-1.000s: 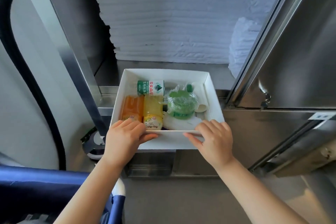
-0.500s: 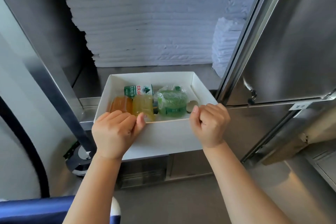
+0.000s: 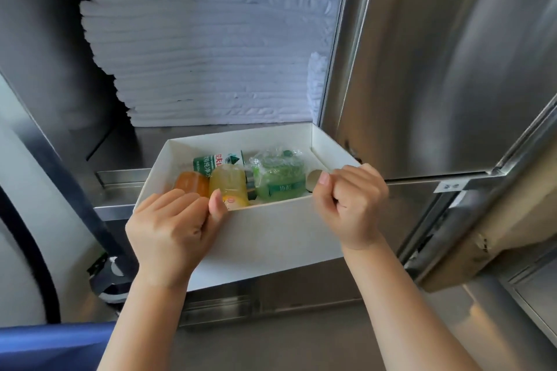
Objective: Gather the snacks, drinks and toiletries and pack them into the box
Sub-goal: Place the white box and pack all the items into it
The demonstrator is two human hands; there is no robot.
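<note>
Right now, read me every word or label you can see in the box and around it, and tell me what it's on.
"用纯净水": bottle label, green and white.
"协和", probably: white band on the green packet.
Red characters on the bottle label: partly hidden, unreadable.
Yellow packet print and cabinet tag: too blurred.

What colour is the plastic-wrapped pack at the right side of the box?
Green, under clear crinkled wrap: the plastic-wrapped pack shows best, and only, in the head view.

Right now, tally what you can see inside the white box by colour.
Orange: 1, the orange pack
Yellow: 1, the yellow pack
Green: 2, the green-labelled bottle and the wrapped green pack
Beige: 1, a small round piece
Total: 5 in view in the box; anything beneath is hidden.
</note>
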